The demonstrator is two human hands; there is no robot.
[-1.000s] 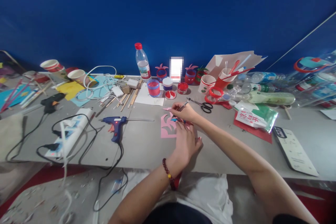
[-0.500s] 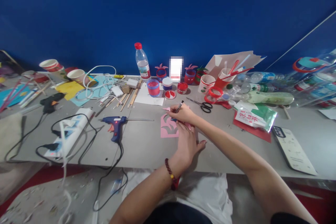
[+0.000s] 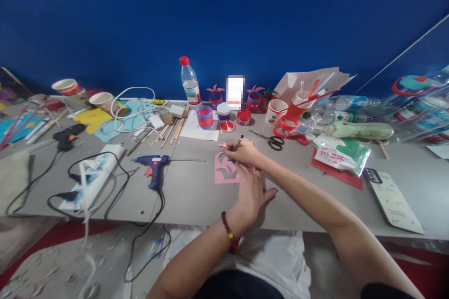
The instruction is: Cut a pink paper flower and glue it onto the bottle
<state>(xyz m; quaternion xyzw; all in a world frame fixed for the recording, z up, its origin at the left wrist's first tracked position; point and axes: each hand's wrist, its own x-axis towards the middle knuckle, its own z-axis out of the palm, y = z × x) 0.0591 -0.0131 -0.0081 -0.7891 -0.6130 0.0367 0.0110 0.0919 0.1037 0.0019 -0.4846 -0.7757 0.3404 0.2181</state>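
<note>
A pen (image 3: 239,142) is pinched in my right hand (image 3: 245,153), its top leaning away and its tip hidden behind my fingers. Under both hands lies pink paper (image 3: 219,176) with curved leaf-like shapes cut out of it. My left hand (image 3: 249,191) rests flat on the paper's right part, fingers stretched forward and thumb out to the side on the table. Something small and blue shows by the left fingertips; I cannot make it out. My right hand sits just beyond the left one.
A blue glue gun (image 3: 157,168) lies left of the paper, near a power strip (image 3: 96,177) with trailing cables. Scissors (image 3: 275,142), a paint jar (image 3: 243,117) and a water bottle (image 3: 190,85) are farther back. A phone (image 3: 393,201) and plastic bottles (image 3: 361,130) are on the right.
My right hand and the pen have shifted very slightly to the left. My left hand stays on the pink paper, nearly unmoved.
</note>
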